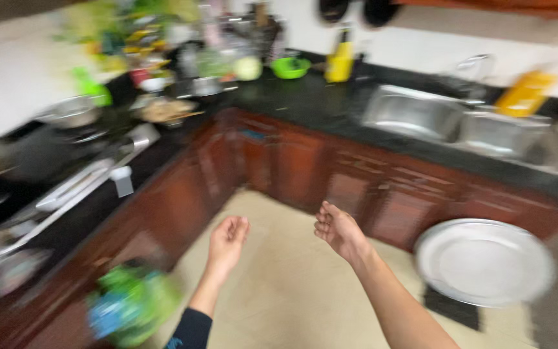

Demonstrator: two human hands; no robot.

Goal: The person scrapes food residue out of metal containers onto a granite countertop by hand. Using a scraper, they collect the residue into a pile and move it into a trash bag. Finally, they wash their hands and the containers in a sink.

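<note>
The head view is blurred by motion. My left hand point(228, 237) hangs over the beige floor with its fingers loosely curled and nothing in it. My right hand point(336, 228) is a little to its right, palm turned up, fingers bent and apart, also holding nothing. Both hands float in front of the dark red-brown lower cabinets point(305, 168) without touching them. A large round metal plate point(484, 260) lies low at the right, apart from my right forearm.
A black L-shaped counter point(318, 103) carries a double steel sink point(460, 123), a yellow bottle point(340, 61), a green bowl point(290, 66), pots and clutter at the left. A green and blue bundle point(130, 304) sits at the lower left.
</note>
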